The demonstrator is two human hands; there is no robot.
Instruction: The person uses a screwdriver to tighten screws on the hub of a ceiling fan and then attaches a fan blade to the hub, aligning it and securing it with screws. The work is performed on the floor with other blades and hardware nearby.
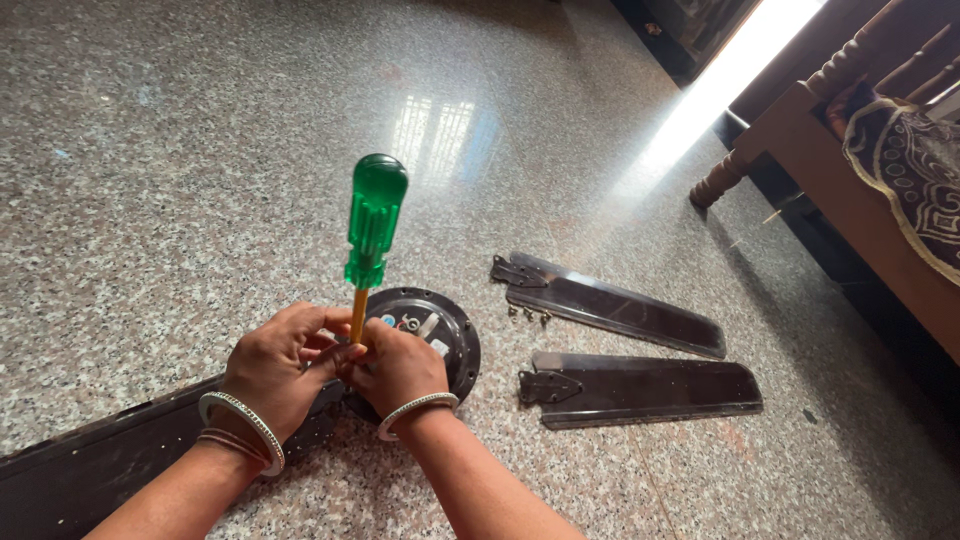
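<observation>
A screwdriver [373, 220] with a green translucent handle and yellow shaft stands nearly upright over a dark round fan motor [440, 330] on the floor. My left hand [275, 365] and my right hand [400, 365] are both closed around the lower shaft, fingers touching each other. The screwdriver tip is hidden behind my fingers. A dark fan blade [90, 465] runs from the motor toward the lower left, under my left wrist.
Two loose dark fan blades [615, 305] [640, 390] lie on the speckled stone floor to the right of the motor, with small screws [528, 313] beside the upper one. A wooden bed frame [800, 150] with patterned cloth stands at the right edge.
</observation>
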